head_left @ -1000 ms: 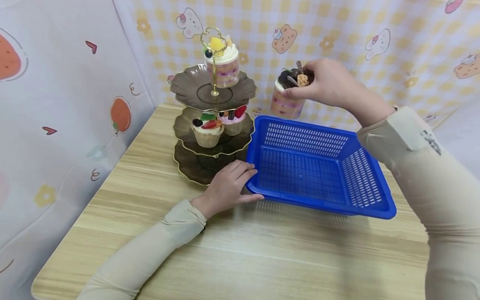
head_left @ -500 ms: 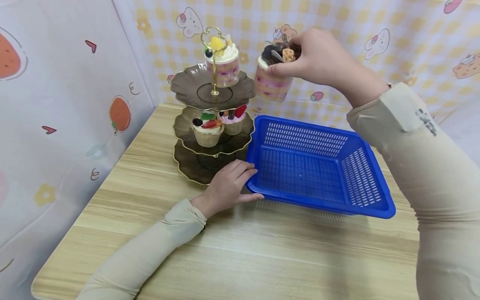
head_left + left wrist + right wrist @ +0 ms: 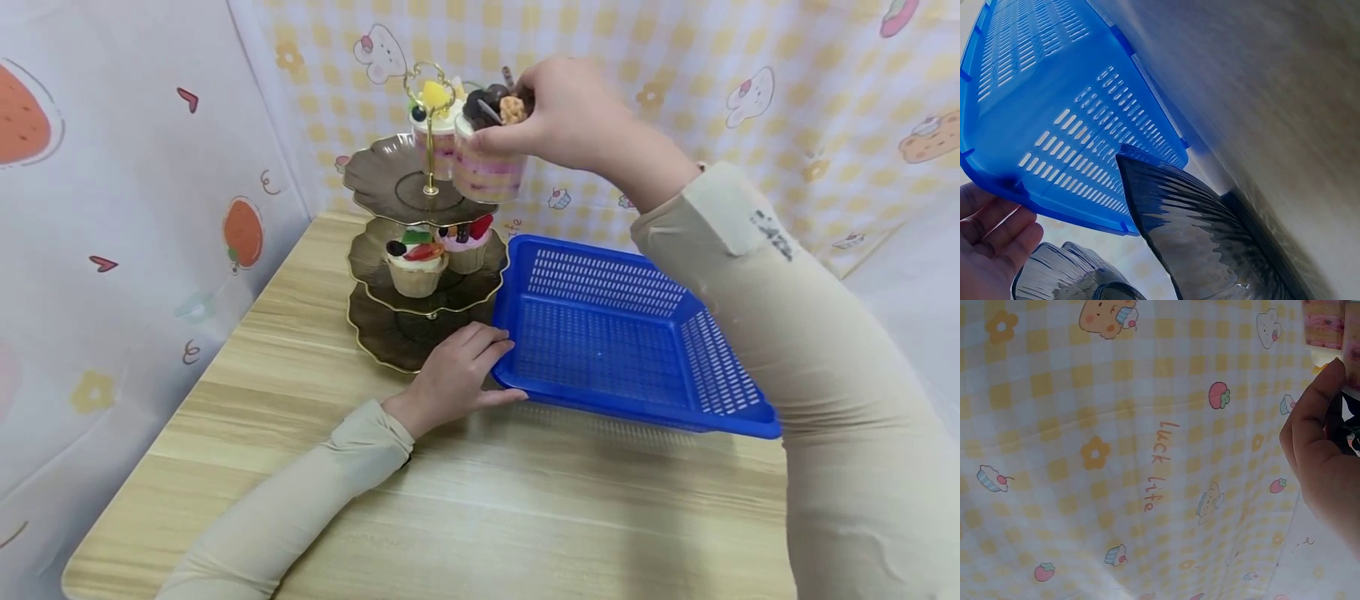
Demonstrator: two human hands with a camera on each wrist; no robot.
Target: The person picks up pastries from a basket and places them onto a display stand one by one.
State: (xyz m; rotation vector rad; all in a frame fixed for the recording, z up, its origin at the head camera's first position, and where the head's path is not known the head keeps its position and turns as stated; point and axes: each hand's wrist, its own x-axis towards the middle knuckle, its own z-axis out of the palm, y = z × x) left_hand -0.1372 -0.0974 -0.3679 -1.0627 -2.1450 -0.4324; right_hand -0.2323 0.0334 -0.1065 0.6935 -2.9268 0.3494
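My right hand [image 3: 573,117] grips a clear dessert cup [image 3: 487,177] by its upper part. Pink and cream layers fill the cup, under a topping of dark cookies and a nut-like piece. It is held near the top tier of a three-tier stand [image 3: 375,179], overlapping another dessert cup [image 3: 432,154] with yellow fruit on top. My left hand [image 3: 459,367] touches the near left corner of a blue basket [image 3: 637,407], fingers and thumb spread along its rim. In the left wrist view, the left-hand fingers [image 3: 1016,234] lie at the rim.
Two cupcakes with fruit toppings, a white one [image 3: 416,275] and a pink one [image 3: 467,250], sit on the middle tier. The stand's scalloped plates come close to the basket's left side. A patterned curtain [image 3: 675,167] hangs behind the wooden table [image 3: 525,508].
My right hand has moved left with the dark-topped dessert cup, from above the basket's back edge to the top tier. My left hand has stayed on the basket corner.
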